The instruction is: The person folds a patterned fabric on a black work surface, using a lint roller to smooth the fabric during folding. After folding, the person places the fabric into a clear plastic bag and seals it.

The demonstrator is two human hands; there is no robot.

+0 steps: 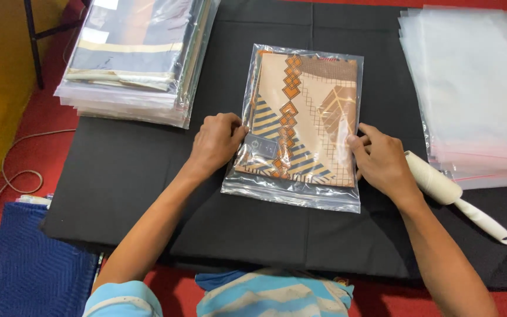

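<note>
We see a clear plastic bag with a folded beige, orange and navy patterned cloth inside (300,117), lying flat in the middle of the black cloth work mat (136,176). The cloth already sits fully inside the bag, so this part looks finished to us; the empty strip of the bag on the near side, toward the person, lies flat and unfolded, and we cannot tell if it is sealed. The left hand (215,144) rests on the left edge of the bag with its fingers curled down on the plastic, and the right hand (382,161) presses on the right edge with fingers spread; the two hands are apart, one on each side, and they hold the bag down more than they grip it. At the far left of the mat stands a stack of packed cloths in clear bags (139,58), which we judge to be pieces already done. At the far right lies a pile of empty clear plastic bags (476,88), so it seems more pieces remain. Just beside the right hand lies a white lint roller with a white handle (456,196), touched by nobody.
</note>
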